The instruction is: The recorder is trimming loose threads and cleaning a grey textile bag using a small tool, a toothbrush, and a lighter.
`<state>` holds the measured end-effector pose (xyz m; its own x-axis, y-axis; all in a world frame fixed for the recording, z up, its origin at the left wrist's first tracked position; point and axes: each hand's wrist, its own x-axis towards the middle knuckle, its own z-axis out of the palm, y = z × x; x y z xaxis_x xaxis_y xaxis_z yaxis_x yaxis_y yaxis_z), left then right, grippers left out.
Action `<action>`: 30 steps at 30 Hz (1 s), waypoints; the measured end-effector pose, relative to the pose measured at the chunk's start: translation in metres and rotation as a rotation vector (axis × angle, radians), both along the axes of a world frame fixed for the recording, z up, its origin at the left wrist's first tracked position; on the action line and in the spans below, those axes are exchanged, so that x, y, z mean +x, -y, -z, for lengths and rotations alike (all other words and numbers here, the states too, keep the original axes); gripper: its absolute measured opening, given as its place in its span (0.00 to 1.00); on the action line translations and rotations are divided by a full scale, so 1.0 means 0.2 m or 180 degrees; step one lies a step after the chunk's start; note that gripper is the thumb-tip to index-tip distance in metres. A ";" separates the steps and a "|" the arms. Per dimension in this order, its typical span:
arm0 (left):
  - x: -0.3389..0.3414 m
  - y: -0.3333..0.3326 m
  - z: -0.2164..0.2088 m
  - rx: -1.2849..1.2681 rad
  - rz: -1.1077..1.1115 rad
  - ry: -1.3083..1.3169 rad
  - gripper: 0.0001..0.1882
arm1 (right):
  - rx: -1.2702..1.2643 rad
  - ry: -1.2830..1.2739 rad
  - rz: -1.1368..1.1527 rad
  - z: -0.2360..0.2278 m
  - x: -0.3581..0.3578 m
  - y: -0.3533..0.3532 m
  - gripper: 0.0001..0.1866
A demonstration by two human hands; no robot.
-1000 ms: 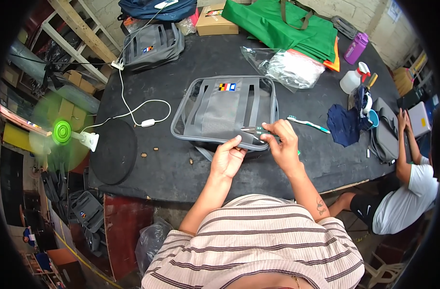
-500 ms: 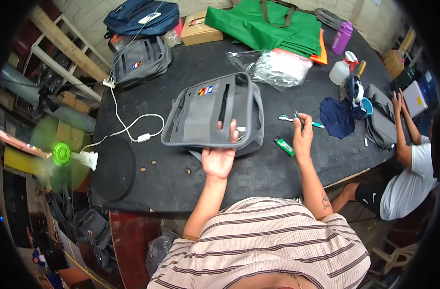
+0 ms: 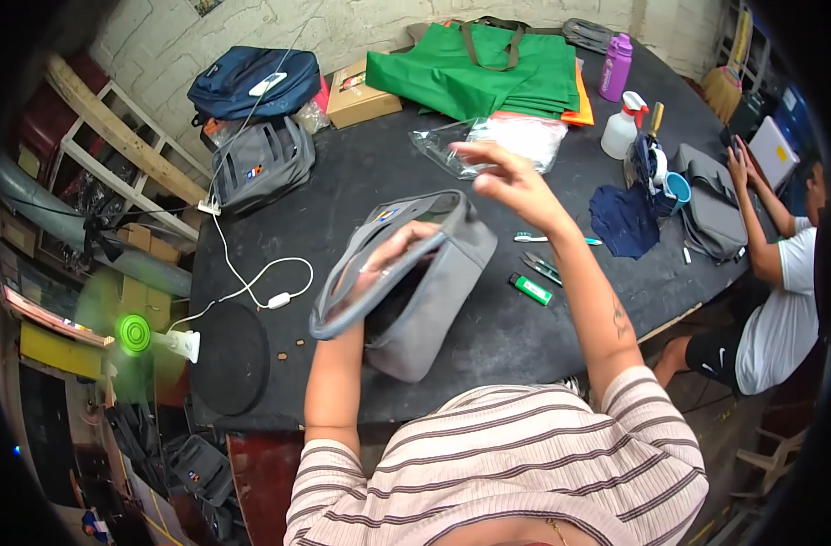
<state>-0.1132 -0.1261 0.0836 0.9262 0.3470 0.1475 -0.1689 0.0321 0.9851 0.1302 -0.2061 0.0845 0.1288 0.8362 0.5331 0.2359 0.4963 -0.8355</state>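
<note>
A grey zip bag with clear window panels is tilted up off the table, its opening facing right. My left hand is inside the raised front panel and grips it, partly hidden by the panel and its rim. My right hand is in the air above the bag's far right corner, fingers apart and holding nothing. On the table below my right forearm are a slim two-armed tool, like thread snips or tweezers, a green lighter and a white and teal toothbrush.
Another grey bag and a blue backpack stand far left, near a white cable. A green fan spins at the left edge. Green bags, plastic, a spray bottle and a dark cloth lie beyond. Another person sits at right.
My right hand has put the slim tool down beside the lighter and risen toward the bag, now empty. My left hand has turned and tilted the bag, so its opening shows.
</note>
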 end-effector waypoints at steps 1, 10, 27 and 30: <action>-0.04 0.00 0.02 -0.0940 -0.0212 0.0028 0.29 | -0.0361 -0.0086 -0.0880 -0.09 -0.03 -0.03 0.24; -0.15 0.07 -0.02 -0.0136 -0.1545 -0.0419 0.21 | -0.1069 -0.0495 -0.1321 -0.24 -0.32 -0.32 0.13; -0.52 0.05 0.04 0.0671 -0.1948 -0.0774 0.22 | -0.1370 -0.1546 -0.1128 0.13 -0.25 -0.01 0.11; -0.46 0.26 0.15 0.0777 -0.1968 -0.0889 0.22 | -0.1437 -0.1353 -0.0642 0.04 -0.28 0.00 0.14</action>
<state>-0.2043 -0.1788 0.0536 0.5855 0.8073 0.0741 0.1742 -0.2146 0.9610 0.0738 -0.2067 0.0763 0.0679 0.9958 0.0609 -0.2221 0.0746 -0.9722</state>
